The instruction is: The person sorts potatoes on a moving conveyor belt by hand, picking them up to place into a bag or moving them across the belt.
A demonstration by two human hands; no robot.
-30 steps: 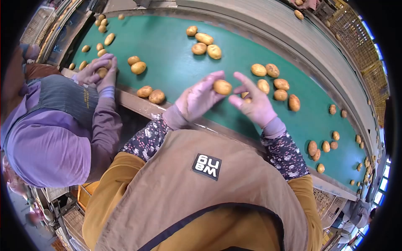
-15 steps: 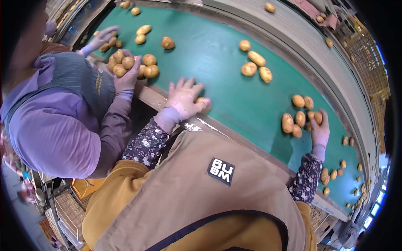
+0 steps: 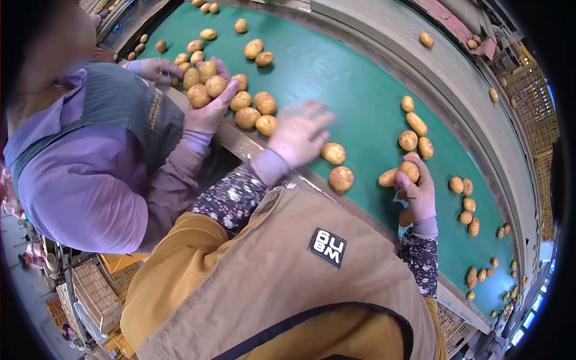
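Observation:
My left hand (image 3: 303,133) is over the near edge of the green conveyor belt (image 3: 360,78), fingers spread and blurred, with nothing visible in it. Just right of it lie two potatoes (image 3: 341,179), apart from the fingers. My right hand (image 3: 420,193) is closed around a round potato (image 3: 409,172). A longer potato (image 3: 387,177) sticks out beside that one, against the fingers, and part of another shows behind. Beyond the right hand, several potatoes (image 3: 416,124) rest in a loose row on the belt.
At left, a co-worker in a purple top (image 3: 84,192) cups several potatoes (image 3: 216,86) in one hand (image 3: 207,117). More potatoes (image 3: 246,117) lie between us. Others (image 3: 467,204) sit farther right. A metal rail (image 3: 384,51) borders the belt's far side.
My right hand has moved left toward my body with potatoes in it. My left hand has shifted right, and the potato by its thumb is no longer against it. Potatoes on the belt have shifted.

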